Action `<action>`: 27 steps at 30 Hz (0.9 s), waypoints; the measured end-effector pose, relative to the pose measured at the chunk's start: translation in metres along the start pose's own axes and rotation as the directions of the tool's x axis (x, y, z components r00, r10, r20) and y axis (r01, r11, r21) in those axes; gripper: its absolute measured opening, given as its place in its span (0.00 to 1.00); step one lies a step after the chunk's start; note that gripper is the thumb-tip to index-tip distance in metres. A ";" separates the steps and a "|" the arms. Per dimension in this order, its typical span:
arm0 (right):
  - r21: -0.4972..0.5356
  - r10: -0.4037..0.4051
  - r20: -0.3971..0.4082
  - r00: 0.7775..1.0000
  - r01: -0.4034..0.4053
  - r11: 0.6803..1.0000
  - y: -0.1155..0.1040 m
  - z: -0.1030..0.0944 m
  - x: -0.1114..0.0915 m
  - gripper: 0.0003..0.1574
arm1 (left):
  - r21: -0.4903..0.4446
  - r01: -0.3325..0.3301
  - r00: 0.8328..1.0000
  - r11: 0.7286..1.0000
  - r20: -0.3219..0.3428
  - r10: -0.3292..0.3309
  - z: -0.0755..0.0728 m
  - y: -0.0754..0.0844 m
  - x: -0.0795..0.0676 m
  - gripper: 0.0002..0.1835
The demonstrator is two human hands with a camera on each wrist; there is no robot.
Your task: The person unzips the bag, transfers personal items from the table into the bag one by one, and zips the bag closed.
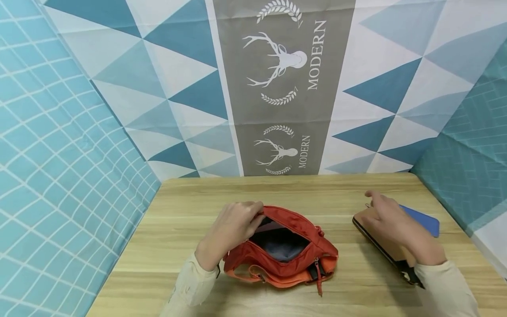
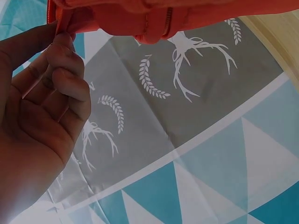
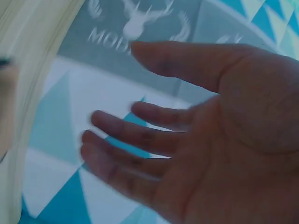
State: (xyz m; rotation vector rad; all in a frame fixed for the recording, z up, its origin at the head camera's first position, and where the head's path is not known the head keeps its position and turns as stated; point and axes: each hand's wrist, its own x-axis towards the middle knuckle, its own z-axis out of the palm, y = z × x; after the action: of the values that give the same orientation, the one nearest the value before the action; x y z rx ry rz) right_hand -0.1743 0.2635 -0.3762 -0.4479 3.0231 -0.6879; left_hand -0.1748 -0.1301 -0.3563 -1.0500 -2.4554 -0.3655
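Note:
A red and orange zippered bag [image 1: 285,255] lies on the table with its mouth spread, showing a dark grey lining. My left hand [image 1: 237,222] pinches the bag's rim at its left end between thumb and fingers. In the left wrist view, the left hand [image 2: 49,84] grips the red edge beside the zipper. Over at the right, my right hand [image 1: 390,222] hovers above a tan and black case-like item [image 1: 366,220], covering part of it. In the right wrist view the right hand [image 3: 187,130] has its fingers extended and apart, with nothing in the palm.
A flat blue item [image 1: 421,220] lies partly behind the right hand. The wooden table [image 1: 190,198] meets a patterned cloth backdrop [image 1: 190,110] at the back, with blue cloth walls at both sides. An orange strap and a zipper pull [image 1: 318,277] hang at the bag's front.

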 end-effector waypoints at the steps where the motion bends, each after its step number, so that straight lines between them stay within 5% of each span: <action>1: 0.002 0.028 0.040 0.999 -0.028 1.000 0.008 -0.002 0.000 0.35 | -0.003 0.000 1.000 1.000 0.001 0.000 0.000 0.000 0.000 0.14; 7: -0.006 0.130 0.198 0.972 -0.131 0.991 0.048 -0.008 0.002 0.29 | 0.001 -0.001 1.000 1.000 0.000 0.001 -0.001 0.000 0.001 0.14; 14: 0.009 0.241 0.270 0.932 -0.253 0.967 0.077 0.000 0.006 0.18 | 0.000 0.017 1.000 1.000 0.016 -0.017 -0.003 -0.001 0.001 0.14; 27: 0.123 0.211 0.268 0.940 -0.251 0.960 0.096 0.008 0.005 0.21 | -0.007 0.045 0.998 0.999 0.041 -0.044 -0.004 -0.007 0.000 0.12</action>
State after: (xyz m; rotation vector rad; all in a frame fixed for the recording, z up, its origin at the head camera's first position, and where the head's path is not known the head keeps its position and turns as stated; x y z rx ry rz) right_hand -0.2043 0.3412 -0.4240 -0.1553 2.6990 -0.7751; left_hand -0.1788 -0.1369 -0.3531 -1.0170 -2.5195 -0.3717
